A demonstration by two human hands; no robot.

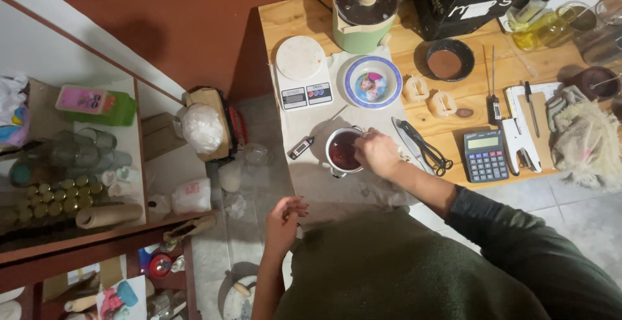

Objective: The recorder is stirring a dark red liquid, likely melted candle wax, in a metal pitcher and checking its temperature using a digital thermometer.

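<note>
right hand (378, 153): resting on the right rim of the small white pot (343, 151), centre of the frame; fingers curled at the rim, grip closed on something too small to make out, so exact hold not readable.
left hand (283, 221): hanging off the near edge of the surface (453, 119), lower centre, fingers loosely curled, grasping nothing; well apart from the pot.
pot position: sitting on the pale cloth (311, 177), holding dark red liquid; lying directly left of the right grip, touching it.
nearer hand: right, clearly; left sitting below and left of the pot, off the surface.
pot axis: round, upright, short handle stubs showing at the lower left rim; no long axis to align to.
left side: small digital thermometer (301, 147) lying just beside the pot, tilted; surface edge close behind it, then a drop to the floor.
upper side: white kitchen scale (303, 73) and patterned bowl (372, 81) sitting near, above the pot; green lidded cooker (365, 9) further up.
right side: black scissors (424, 148) lying diagonally just past the right wrist; calculator (486, 156) beyond.
open room: bare cloth toward the lower centre, between the pot and the near edge; tightest toward the right.
</note>
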